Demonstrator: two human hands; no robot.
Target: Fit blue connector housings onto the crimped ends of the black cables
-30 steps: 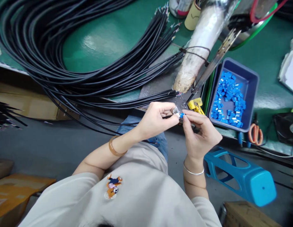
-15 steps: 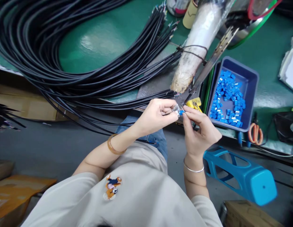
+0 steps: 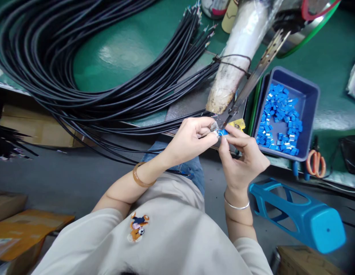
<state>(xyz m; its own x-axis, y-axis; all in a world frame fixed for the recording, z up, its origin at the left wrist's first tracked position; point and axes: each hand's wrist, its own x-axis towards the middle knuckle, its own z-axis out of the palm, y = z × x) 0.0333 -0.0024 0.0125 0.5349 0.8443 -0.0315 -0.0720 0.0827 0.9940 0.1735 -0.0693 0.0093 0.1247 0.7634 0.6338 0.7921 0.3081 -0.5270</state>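
Observation:
My left hand [image 3: 189, 139] is closed in a pinch on the end of a black cable [image 3: 154, 131] with a small clear plug [image 3: 213, 127] at its tip. My right hand [image 3: 242, 156] pinches a small blue connector piece [image 3: 222, 132] and presses it against that plug. Both hands meet just in front of the green bench's near edge. A large bundle of black cables [image 3: 80, 76] loops across the bench to the left. A blue tray [image 3: 307, 95] holding several blue connector pieces [image 3: 280, 118] stands right of my hands.
A white wrapped cylinder [image 3: 240, 53] and a metal strip [image 3: 257, 72] lean over the bench behind my hands. Orange-handled scissors [image 3: 316, 162] lie right of the tray. A blue plastic stool [image 3: 303, 215] lies on the floor at the right. Cardboard boxes [image 3: 31, 130] sit at the left.
My hands have risen slightly and come closer together, the blue piece now pressed against the clear plug. The view has shifted a little.

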